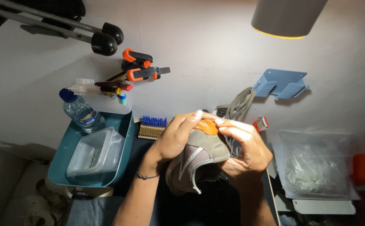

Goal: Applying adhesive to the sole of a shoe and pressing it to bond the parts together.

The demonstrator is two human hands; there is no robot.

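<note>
The table point(216, 50) fills most of the view, pale and brightly lit by a grey lamp shade point(288, 16) hanging at 1 o'clock. At 8 o'clock sits a teal tray point(65, 161), holding a clear lidded plastic box point(95, 152) and a water bottle with a blue cap point(81, 112). At 4 o'clock lies a clear plastic bag point(316, 161) of greyish stuff, too blurred to identify.

Near the centre, slightly toward 6 o'clock, both hands hold a grey sneaker point(197, 161) up off the table, its orange heel patch point(206, 127) turned upward. The left hand point(176, 136) grips the shoe from the 9 o'clock side, fingers point(196, 115) curled and pressed on the heel patch. The right hand point(249, 148) clasps it from the 3 o'clock side, fingers point(228, 123) close together and bent onto the same patch, tips nearly meeting the left hand's.

Behind the shoe, grey laces point(239, 104) lie bunched toward 12 o'clock, near a blue wall bracket point(281, 83) at 2 o'clock. A wooden brush with blue bristles point(152, 127) rests just beside the tray. Two orange-and-black clamps point(140, 67) lie at 11 o'clock.
</note>
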